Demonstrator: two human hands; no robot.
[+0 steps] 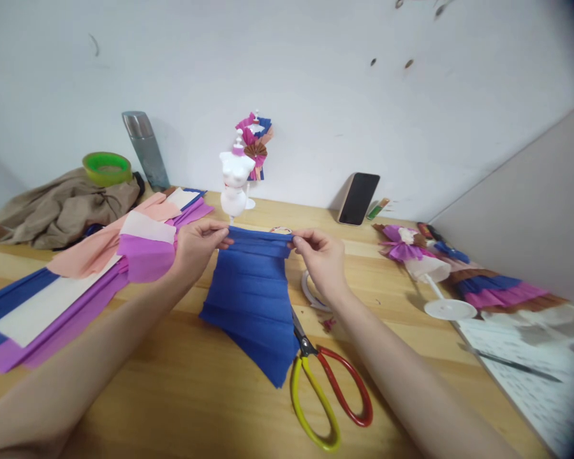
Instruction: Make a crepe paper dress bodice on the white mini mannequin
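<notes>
A sheet of blue crepe paper [253, 287], creased with crosswise folds, hangs in front of me above the wooden table. My left hand [201, 245] pinches its upper left corner between thumb and fingers. At the upper right corner, my right hand [321, 258] grips the same sheet, so the top edge is stretched straight. Scissors [307, 347] with one yellow and one red handle lie just right of the sheet, the blades partly hidden by it. Behind the sheet stands a small white dress form [235, 182] with a pink neck band. A white roll of tape [310, 290] is partly covered by my right hand.
Pink, peach, white and blue crepe paper [148, 255] lies at left, near a brown cloth [71, 201], green tape roll [106, 169] and bottle [147, 150]. A decorated form [257, 150] and phone [358, 199] stand behind. Paper dresses [502, 287] and a pen [519, 365] are at right.
</notes>
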